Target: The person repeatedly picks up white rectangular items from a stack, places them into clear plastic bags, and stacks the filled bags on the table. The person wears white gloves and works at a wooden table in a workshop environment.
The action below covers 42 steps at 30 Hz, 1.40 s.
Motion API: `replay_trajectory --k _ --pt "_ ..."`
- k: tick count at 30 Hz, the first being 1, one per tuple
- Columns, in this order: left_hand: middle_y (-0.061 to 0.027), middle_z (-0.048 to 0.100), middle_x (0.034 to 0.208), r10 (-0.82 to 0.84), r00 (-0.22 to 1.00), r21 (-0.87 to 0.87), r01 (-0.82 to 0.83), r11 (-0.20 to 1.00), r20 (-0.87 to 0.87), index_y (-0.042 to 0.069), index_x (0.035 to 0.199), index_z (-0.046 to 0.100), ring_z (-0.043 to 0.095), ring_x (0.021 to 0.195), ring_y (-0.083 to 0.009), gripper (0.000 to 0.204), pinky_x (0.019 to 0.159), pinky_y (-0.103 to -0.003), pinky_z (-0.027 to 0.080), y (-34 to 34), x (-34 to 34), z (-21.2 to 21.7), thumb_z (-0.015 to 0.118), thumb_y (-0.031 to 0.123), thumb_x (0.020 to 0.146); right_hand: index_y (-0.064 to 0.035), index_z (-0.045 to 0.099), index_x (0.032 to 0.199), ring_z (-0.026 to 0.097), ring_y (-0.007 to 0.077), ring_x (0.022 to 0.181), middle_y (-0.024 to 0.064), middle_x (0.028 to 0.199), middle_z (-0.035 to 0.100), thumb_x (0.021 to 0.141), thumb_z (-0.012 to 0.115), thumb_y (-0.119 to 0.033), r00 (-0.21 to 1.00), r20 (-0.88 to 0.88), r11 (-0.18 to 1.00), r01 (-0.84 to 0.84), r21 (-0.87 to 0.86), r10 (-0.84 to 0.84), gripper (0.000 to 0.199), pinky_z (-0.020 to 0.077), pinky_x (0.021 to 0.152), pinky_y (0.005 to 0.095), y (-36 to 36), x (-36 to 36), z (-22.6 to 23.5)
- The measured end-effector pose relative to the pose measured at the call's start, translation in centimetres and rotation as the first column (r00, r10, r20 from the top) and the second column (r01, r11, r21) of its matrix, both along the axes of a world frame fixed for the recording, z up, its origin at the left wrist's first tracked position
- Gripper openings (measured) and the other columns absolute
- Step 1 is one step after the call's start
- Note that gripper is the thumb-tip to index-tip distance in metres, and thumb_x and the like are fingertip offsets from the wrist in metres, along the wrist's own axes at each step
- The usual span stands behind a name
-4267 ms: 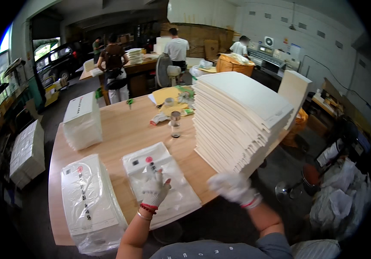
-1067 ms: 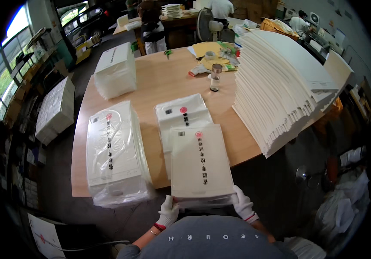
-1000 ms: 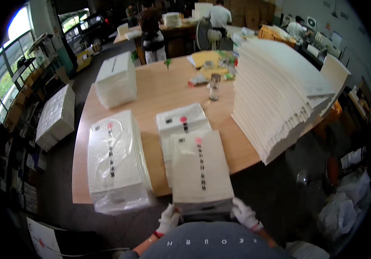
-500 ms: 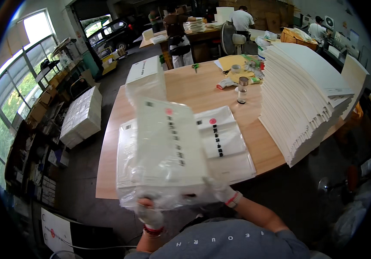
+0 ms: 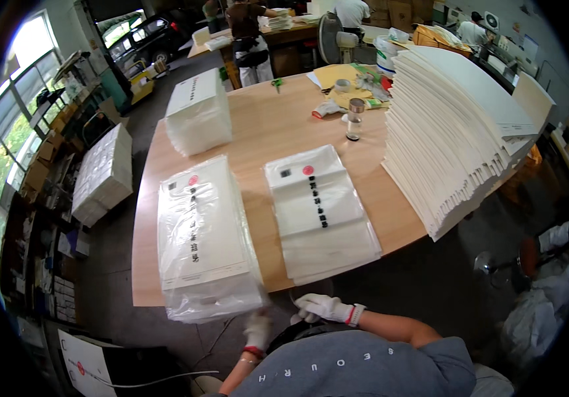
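Observation:
A stack of large white printed sheets or folders in a clear plastic bag lies at the table's near left, its loose bag end over the front edge. My left hand, in a white glove and smeared by motion, is just below that end. In a white glove too, my right hand is off the table's front edge close to my body, thumb and fingers apart, with nothing visible in it. Beyond it lies a flat pile of printed clear plastic bags.
A tall leaning stack of white folders fills the table's right side. Another bagged stack stands at the far left. A glass bottle, tape roll and green scissors are farther back. Other people work beyond.
The bagged stack, held in both hands before, now lies on the table's near left. Both hands have let go and drawn back toward my body. The view has shifted slightly.

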<state>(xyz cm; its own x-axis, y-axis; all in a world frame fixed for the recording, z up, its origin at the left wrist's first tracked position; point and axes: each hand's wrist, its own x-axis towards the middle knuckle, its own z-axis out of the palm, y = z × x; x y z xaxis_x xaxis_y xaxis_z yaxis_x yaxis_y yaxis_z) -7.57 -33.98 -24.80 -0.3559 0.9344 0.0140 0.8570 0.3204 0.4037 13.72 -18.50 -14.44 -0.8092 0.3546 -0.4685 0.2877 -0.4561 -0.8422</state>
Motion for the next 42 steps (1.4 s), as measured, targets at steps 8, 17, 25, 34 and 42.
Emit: replay_trajectory --k 8,17,25,34,42 --pt "-0.0128 0.058 0.087 -0.342 0.939 0.389 0.298 0.872 0.047 0.006 0.085 0.061 0.051 0.09 -0.0323 0.013 0.077 -0.041 0.043 23.2 11.1 8.5 0.06 0.016 0.076 -0.0044 0.052 0.113 0.059 0.0131 0.071 0.0082 0.09 0.06 0.092 0.048 -0.028 0.869 0.188 0.889 0.438 0.133 -0.457 0.031 0.0516 0.065 0.0284 0.5 11.7 -1.2" --pt "-0.0123 0.063 0.075 -0.457 0.881 0.093 0.448 0.889 0.122 0.006 0.08 0.062 0.06 0.065 -0.0293 0.023 0.06 -0.038 0.047 27.5 10.0 9.9 0.055 0.028 0.085 -0.0008 0.058 0.103 0.06 0.0137 0.079 0.0053 0.094 0.061 0.088 0.055 -0.031 0.74 -0.095 0.746 0.663 -0.067 -0.666 0.033 0.0502 0.067 0.0287 8.8 6.2 -0.4" --pt "-0.0019 0.055 0.068 -0.211 0.088 0.227 -0.25 0.941 0.973 0.006 0.075 0.055 0.051 0.062 -0.0106 0.016 0.057 -0.024 0.042 33.2 3.9 8.8 0.046 0.012 0.088 0.0024 0.062 0.093 0.052 0.0289 0.103 0.016 0.105 0.058 0.068 0.069 -0.027 0.758 0.231 0.262 -0.082 0.962 -0.609 0.039 0.0435 0.084 0.0403 16.5 8.5 -2.7" --pt "-0.0033 0.056 0.073 -0.323 0.482 0.28 0.162 0.946 0.814 0.005 0.082 0.054 0.051 0.066 -0.0121 0.011 0.061 -0.025 0.044 32.9 7.0 15.3 0.048 0.012 0.088 -0.0009 0.06 0.094 0.055 0.0324 0.095 0.0176 0.094 0.06 0.076 0.066 -0.023 0.663 -0.258 0.477 0.709 0.519 -0.703 0.029 0.0429 0.084 0.0423 18.6 2.4 1.0" --pt "-0.0049 0.061 0.082 -0.211 0.265 0.214 0.018 0.977 0.941 0.005 0.09 0.054 0.05 0.063 -0.0085 0.009 0.057 -0.022 0.042 35.9 5.7 14.5 0.046 0.008 0.086 -0.0017 0.05 0.106 0.046 0.0339 0.11 0.0214 0.114 0.049 0.076 0.067 -0.022 0.808 -0.395 0.015 0.446 0.895 -0.437 0.041 0.0388 0.089 0.0414 15.3 2.6 4.1"
